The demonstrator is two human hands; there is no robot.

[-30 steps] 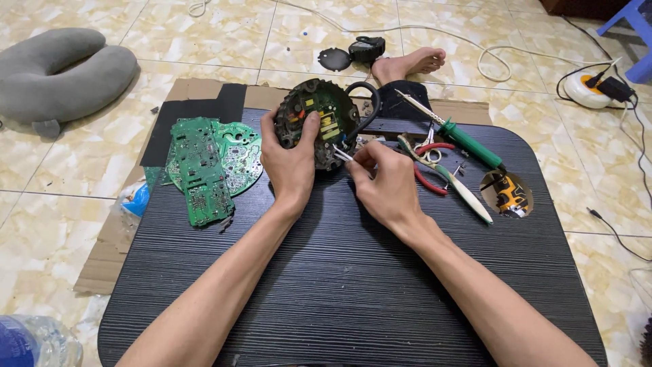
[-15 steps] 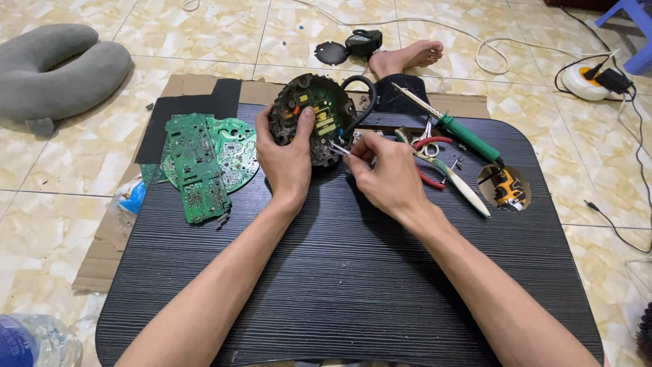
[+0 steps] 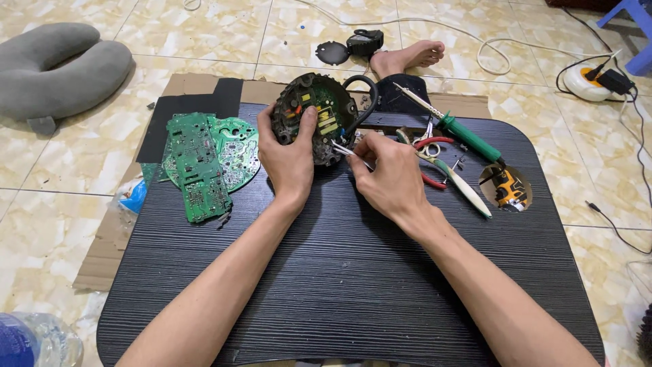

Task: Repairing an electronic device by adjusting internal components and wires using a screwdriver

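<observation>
My left hand [image 3: 291,158] grips a round black device housing [image 3: 319,115] with a green circuit board inside, tilted up at the far edge of the black table [image 3: 339,272]. The thumb rests on the board. My right hand [image 3: 387,173] is closed on a thin silver tool, likely tweezers [image 3: 343,150], whose tip touches the housing's lower right edge. A black cable loops from the housing's right side.
Green circuit boards [image 3: 207,160] lie at the table's left. A green-handled soldering iron [image 3: 462,132], red-handled pliers [image 3: 431,156] and a white-handled tool [image 3: 462,187] lie to the right, near a round hole [image 3: 506,187]. A grey pillow [image 3: 58,71], bottle [image 3: 30,340], my foot [image 3: 407,58] and a power strip [image 3: 591,78] are on the floor.
The view has shifted slightly. Both hands stay on the housing, my right hand working the thin tool at its lower edge with little movement.
</observation>
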